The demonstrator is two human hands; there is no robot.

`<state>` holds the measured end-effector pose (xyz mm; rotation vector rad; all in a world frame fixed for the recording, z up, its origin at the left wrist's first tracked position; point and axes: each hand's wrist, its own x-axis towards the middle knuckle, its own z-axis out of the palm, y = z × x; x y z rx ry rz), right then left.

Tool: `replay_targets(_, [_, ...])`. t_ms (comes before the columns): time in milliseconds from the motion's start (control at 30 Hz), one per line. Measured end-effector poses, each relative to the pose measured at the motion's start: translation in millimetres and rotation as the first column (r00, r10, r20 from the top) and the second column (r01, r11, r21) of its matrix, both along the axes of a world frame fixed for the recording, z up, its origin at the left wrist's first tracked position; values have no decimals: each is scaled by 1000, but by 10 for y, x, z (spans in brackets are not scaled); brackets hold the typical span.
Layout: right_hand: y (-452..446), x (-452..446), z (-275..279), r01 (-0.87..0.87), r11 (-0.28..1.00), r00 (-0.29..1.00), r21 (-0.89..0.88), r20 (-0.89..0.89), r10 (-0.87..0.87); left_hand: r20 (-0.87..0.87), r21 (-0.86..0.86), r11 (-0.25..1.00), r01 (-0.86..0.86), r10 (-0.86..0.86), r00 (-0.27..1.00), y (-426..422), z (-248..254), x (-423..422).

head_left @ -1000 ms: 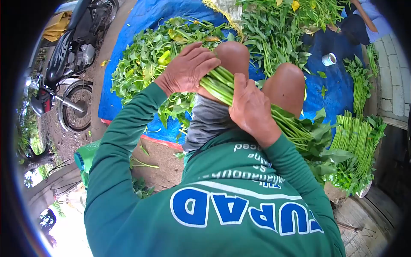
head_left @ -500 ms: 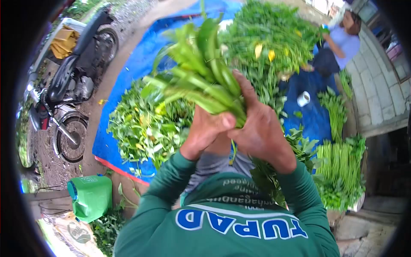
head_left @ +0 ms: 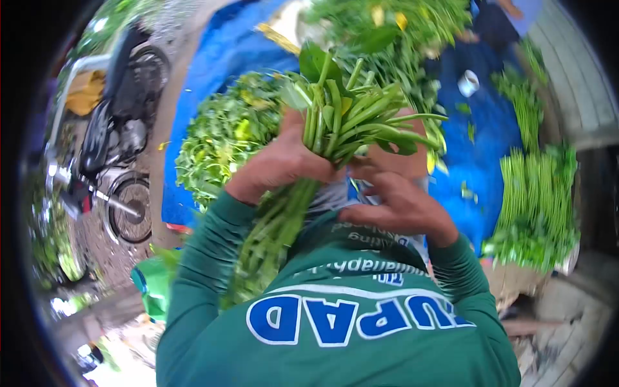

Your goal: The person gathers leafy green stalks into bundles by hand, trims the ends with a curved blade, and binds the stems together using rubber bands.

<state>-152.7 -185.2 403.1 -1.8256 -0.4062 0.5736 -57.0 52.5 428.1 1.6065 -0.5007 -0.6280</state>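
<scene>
A bunch of leafy green stems [head_left: 342, 116] is gripped in my left hand [head_left: 280, 160], at chest height in front of my shirt. Its thick stem ends fan out up and to the right, while the longer leafy part [head_left: 274, 226] hangs below my fist toward my left forearm. Just right of the bunch, my right hand [head_left: 403, 203] is off the stems with its thumb and fingers apart. Its fingertips come close to the underside of the bunch; whether they touch it I cannot tell. I see nothing held in that hand.
Loose greens [head_left: 216, 138] lie on a blue tarp [head_left: 216, 48], with a larger heap [head_left: 412, 45] farther back. Bundled stems [head_left: 532, 200] and a white cup [head_left: 469, 83] are to the right. A seated person [head_left: 490, 39] is at the back right. A motorcycle [head_left: 103, 135] stands left.
My right hand has let go of the bunch and moved down and right. The bunch is now in my left hand alone, its stem ends up and leaves trailing down. My view has tilted downward.
</scene>
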Motion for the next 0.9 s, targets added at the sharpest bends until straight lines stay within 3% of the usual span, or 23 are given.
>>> replay_targets(33, [-202, -140, -96, 108, 994, 993, 31, -58, -106, -43, -37, 999, -2, 0, 999, -194, -263, -92])
replay_targets(100, [-580, -462, -96, 322, 946, 935, 42, -167, -311, -185, -49, 982, 181, -187, 965, -580, -325, -139])
replay_targets(200, [-1169, -801, 70, 224, 974, 938, -33, -264, -225, -61, 93, 942, 321, -317, 947, -1055, -687, -323])
replay_targets(233, [-1108, -837, 192, 489, 870, 848, 65, -269, -456, -44, 410, 832, 375, -393, 919, -1142, -869, -382])
replay_targets(333, [-1132, -623, 36, 700, 710, 684, -76, 356, -636, -103, 584, 682, 440, -475, 874, -1307, -1057, -434])
replay_targets(367, [-1166, -530, -9, 658, 745, 689, -107, 484, -539, 12, 559, 741, 371, -455, 890, -1274, -1187, -456])
replay_targets(433, [-1181, -401, -114, 560, 804, 666, -199, 685, -294, 2, 597, 722, 350, -437, 899, -1286, -1157, -467])
replay_targets(500, [-1001, -294, -212, 525, 785, 684, -329, 712, -159, 3, 618, 716, 324, -414, 910, -1270, -1124, -461])
replay_targets(600, [-986, -406, -576, 504, 738, 728, -448, 681, -84, 13, 656, 693, 298, -405, 914, -1207, -1051, -433])
replay_targets(700, [-944, -593, -740, 508, 760, 796, -406, 559, -233, 8, 722, 627, 293, -431, 902, -1216, -1030, -427])
replay_targets(800, [-1132, -294, -677, 554, 799, 798, -235, 421, -431, -6, 747, 592, 302, -449, 894, -1263, -1023, -390])
replay_targets(833, [-1115, -89, -529, 557, 771, 744, -309, 599, -297, 1, 737, 601, 309, -457, 889, -1268, -1022, -395])
replay_targets(900, [-1126, 156, -562, 335, 856, 822, -393, 566, -63, 18, 720, 619, 314, -468, 883, -1249, -1011, -399])
